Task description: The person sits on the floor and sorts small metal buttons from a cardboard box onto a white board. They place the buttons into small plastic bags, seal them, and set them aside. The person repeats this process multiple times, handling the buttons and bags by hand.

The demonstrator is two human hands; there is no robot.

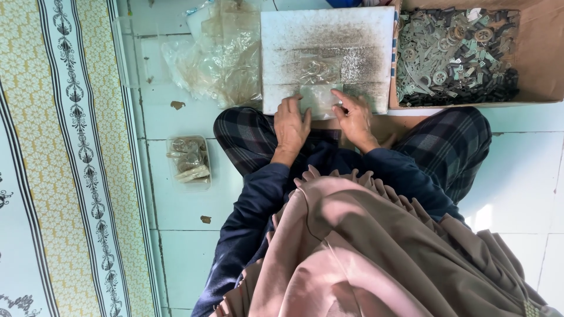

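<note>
Left hand [291, 124] flat, fingers spread on clear plastic bag [319, 97]; right hand [354, 117] pinching bag's right edge. Bag on white board [326, 35]. Box of grey parts [457, 56] far right.

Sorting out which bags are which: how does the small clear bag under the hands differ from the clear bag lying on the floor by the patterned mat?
The small clear bag lies on the white board, touched by the left hand and right hand; the floor bag lies untouched on the tiles. The floor bag looks fuller and bulkier; the board bag lies flatter. Both are transparent plastic.
</note>
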